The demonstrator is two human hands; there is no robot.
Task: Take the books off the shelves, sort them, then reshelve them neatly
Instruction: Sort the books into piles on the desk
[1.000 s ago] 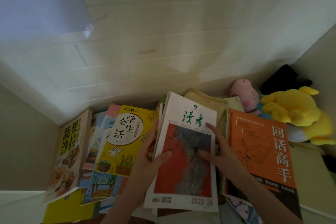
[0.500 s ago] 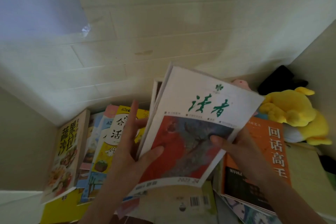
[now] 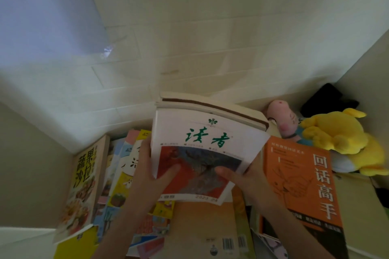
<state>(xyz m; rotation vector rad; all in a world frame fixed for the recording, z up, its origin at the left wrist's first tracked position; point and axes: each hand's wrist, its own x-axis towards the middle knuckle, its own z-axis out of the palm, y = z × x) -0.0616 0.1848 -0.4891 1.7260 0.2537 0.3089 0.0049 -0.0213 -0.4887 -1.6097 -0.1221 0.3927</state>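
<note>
A small stack of magazines (image 3: pixel 202 132) is lifted off the pile, its top cover white with green characters over a red and grey picture. My left hand (image 3: pixel 151 172) grips its left edge with the thumb on the cover. Opposite, my right hand (image 3: pixel 244 178) grips the lower right corner, thumb on the picture. Below lies a book (image 3: pixel 210 223) with an orange back cover and barcodes. An orange book (image 3: pixel 305 183) leans on the right. On the left stand a yellow picture book (image 3: pixel 124 176) and a salad cookbook (image 3: pixel 84 183).
A yellow plush toy (image 3: pixel 345 139) and a pink plush toy (image 3: pixel 282 115) lie at the right, with a black object (image 3: pixel 324 99) behind them. A white panelled wall (image 3: pixel 189 38) closes the back. Beige side walls (image 3: pixel 31 164) bound the compartment on the left and right.
Both hands have lifted the magazine stack off the pile and brought it level, and an orange back cover with barcodes now shows underneath. The view has tilted up slightly.
</note>
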